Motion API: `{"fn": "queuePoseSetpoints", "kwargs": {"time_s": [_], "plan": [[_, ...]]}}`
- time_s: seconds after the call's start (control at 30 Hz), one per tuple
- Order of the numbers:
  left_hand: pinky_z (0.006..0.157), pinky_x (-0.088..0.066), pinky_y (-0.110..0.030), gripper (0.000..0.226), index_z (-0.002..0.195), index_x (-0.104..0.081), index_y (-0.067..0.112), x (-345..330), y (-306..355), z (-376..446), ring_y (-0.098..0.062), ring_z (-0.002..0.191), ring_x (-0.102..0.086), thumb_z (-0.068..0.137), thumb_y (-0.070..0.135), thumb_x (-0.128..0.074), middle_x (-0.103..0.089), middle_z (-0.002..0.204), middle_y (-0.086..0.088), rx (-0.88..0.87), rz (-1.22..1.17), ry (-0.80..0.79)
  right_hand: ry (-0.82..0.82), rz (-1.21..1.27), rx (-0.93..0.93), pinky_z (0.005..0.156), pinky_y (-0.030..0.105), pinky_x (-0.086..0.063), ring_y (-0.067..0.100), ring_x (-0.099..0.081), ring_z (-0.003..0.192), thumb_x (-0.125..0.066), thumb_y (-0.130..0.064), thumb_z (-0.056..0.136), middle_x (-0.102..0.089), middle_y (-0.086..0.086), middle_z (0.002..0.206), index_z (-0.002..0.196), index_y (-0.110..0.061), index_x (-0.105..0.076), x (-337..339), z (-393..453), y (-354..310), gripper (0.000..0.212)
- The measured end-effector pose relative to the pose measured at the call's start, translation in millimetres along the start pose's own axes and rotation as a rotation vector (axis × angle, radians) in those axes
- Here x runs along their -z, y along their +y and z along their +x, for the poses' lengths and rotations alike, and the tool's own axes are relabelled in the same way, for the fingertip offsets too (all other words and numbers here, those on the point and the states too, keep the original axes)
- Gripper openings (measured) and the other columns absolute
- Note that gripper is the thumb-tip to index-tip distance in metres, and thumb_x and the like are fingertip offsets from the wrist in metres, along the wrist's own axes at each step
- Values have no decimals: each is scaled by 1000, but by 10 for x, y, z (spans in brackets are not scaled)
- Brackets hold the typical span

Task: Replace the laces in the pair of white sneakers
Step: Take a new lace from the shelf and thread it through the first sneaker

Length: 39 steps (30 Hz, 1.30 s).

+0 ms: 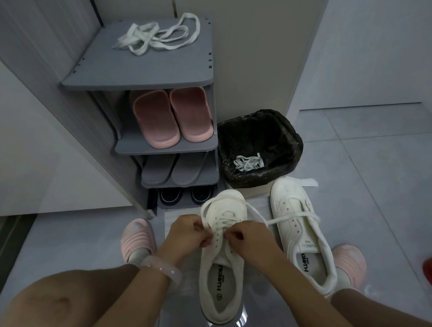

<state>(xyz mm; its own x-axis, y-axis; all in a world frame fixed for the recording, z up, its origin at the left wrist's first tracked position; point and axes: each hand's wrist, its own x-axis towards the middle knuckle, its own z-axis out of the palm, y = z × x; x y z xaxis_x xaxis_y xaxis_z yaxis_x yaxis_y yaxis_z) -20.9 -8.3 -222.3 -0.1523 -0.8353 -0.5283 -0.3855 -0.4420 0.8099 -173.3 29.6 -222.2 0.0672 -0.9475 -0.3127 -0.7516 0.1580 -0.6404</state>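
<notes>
Head view: I see old laces [248, 162] inside the lined bin [296, 143]; my left hand [186, 233] and right hand [249, 238] pinch the near sneaker's [222, 272] lace [292, 217].

Your left hand [189, 233] sits with its back toward you, fingers curled inward and thumb pressed against them in a pinch on the lace [234, 222] at their tips. A pale bangle [161, 268] circles that wrist, and the forearm runs down and left toward your bare knee [57, 302]. Your right hand [249, 237] mirrors it just beside, knuckles up, fingers tucked into a tight pinch on the lace, the two hands nearly touching at the fingertips. The right forearm angles down to the lower right. Both wrists are bent slightly inward, both arms bare
</notes>
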Motion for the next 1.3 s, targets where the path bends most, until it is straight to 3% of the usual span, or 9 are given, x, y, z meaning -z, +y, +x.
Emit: {"fn": "queuePoseSetpoints", "kwargs": {"time_s": [0.23,0.43,0.57,0.63,0.77,0.87,0.97,1.17,1.3], "plan": [[57,-51,-18,13,69,-63,4,-24,-15,13,-15,58,-59,81,-1,-63,-64,65,-11,-64,101,-11,-63,17,-17,75,24,-47,16,-62,89,-47,-19,92,-70,1,102,109,-21,-69,4,-42,-21,28],[54,-32,-17,19,66,-55,3,-6,-28,48,-13,64,-46,84,7,-58,-51,64,-3,-345,645,36,-43,75,-42,79,28,-46,16,-60,92,-43,-24,94,-69,2,102,111,-20,-67,-107,-73,-14,29],[56,-24,-21,29,63,-34,15,-104,-1,23,-10,71,-36,87,5,-47,-31,66,9,-558,905,65,-19,111,-37,68,26,-40,6,-47,68,-44,-18,92,-57,-11,70,99,-24,-69,-146,-86,2,27],[58,-27,-19,31,61,-34,16,-141,9,19,-9,70,-35,86,4,-49,-30,66,10,-553,864,76,-4,140,-49,63,23,-37,2,-42,62,-44,-17,92,-53,-13,67,89,-29,-68,-154,-80,3,27],[57,-39,-12,24,61,-51,11,-135,-82,61,-8,62,-47,80,7,-64,-51,63,3,-234,393,143,23,199,-102,75,24,-45,8,-56,82,-49,-20,91,-69,-2,100,111,-26,-67,-209,-48,21,28],[64,-51,-33,24,59,-56,10,-115,-126,65,-15,60,-54,78,1,-69,-56,59,-2,-47,85,67,27,266,-157,83,23,-46,12,-62,96,-52,-21,90,-69,-2,104,112,-25,-67,-231,-34,25,26],[59,-45,-30,32,54,-50,12,-85,-126,72,-13,55,-49,79,2,-68,-50,53,0,-33,65,30,14,255,-167,83,23,-46,11,-61,95,-54,-21,89,-69,-4,103,110,-24,-67,-227,-12,26,25],[60,-39,-14,25,93,-47,20,-65,-76,-7,-3,75,-50,81,30,-67,-53,85,8,-57,348,-142,98,307,-210,70,17,-43,8,-57,81,-58,-13,85,-62,-7,82,94,-18,-68,-297,26,26,14],[72,-50,-27,25,92,-45,20,-27,-80,-7,-7,74,-55,80,24,-67,-56,83,3,-25,282,-79,260,421,-144,65,17,-40,6,-55,72,-52,-7,89,-62,-4,78,85,-9,-67,-260,-41,-20,16]]}}
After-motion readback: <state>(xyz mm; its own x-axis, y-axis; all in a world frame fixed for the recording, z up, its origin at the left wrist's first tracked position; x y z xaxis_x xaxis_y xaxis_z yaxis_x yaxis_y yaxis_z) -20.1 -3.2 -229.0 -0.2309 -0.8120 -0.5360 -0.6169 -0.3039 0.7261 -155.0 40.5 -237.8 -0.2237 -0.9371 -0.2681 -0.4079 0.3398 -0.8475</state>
